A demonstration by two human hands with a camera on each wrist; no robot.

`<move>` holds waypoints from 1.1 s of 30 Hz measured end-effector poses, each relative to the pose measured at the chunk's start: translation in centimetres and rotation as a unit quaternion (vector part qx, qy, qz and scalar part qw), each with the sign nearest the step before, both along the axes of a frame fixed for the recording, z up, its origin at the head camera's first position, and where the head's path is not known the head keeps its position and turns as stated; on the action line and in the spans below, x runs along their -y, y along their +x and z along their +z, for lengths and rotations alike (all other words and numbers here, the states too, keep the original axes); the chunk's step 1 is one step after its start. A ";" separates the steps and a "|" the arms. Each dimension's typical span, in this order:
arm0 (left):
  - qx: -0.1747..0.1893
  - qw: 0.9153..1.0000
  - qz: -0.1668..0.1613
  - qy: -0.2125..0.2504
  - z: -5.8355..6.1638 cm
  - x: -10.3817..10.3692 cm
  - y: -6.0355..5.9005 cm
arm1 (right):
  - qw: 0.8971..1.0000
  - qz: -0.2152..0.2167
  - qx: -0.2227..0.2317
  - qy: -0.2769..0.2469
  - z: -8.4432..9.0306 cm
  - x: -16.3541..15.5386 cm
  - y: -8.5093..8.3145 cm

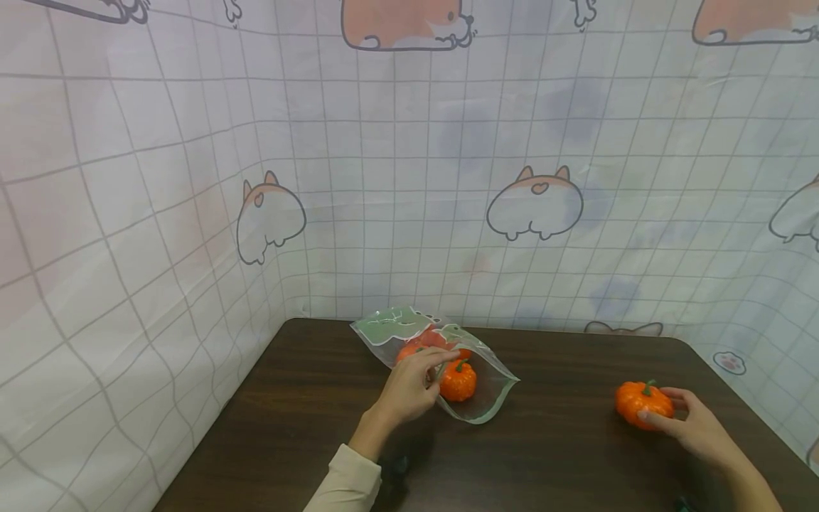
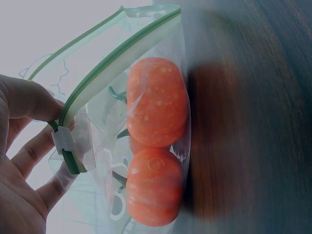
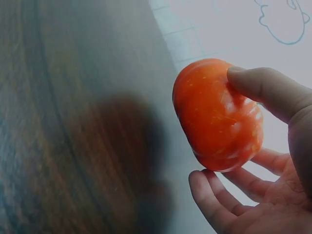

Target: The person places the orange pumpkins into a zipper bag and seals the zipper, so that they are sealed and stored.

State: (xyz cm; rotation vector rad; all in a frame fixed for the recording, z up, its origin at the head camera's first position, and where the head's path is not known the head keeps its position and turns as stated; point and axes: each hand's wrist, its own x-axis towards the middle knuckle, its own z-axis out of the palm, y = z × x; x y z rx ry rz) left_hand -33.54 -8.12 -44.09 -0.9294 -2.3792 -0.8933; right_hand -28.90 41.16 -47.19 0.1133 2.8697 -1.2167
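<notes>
Bagging step in hand. Left hand pinches the green zip edge of the clear plastic zip bag, which holds small orange pumpkins, on the dark wooden counter. Right hand fingers curl around a loose orange toy pumpkin, well apart. Next move likely calls for a held-open mouth.

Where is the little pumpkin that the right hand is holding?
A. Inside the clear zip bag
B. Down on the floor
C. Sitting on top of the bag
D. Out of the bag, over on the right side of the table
D: the right hand grips a small orange pumpkin at the table's right side, well apart from the zip bag held by the left hand.
</notes>
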 end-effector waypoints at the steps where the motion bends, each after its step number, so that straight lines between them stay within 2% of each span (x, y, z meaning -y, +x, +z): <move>1: 0.000 1.000 0.001 -0.001 0.0 0.0 0.0 | 1.000 0.002 -0.007 0.001 0.1 0.1 0.0; 16: 0.004 1.000 0.005 -0.004 -0.3 0.0 -0.2 | 0.996 0.048 -0.072 -0.005 2.4 3.0 -0.2; 24: 0.013 1.000 0.007 -0.006 -0.1 -0.1 -0.1 | 0.995 0.066 -0.074 -0.030 3.6 5.1 -0.1; 33: 0.002 1.000 0.006 -0.006 -0.1 0.0 -0.1 | 0.991 0.089 -0.083 -0.047 4.2 7.7 -0.2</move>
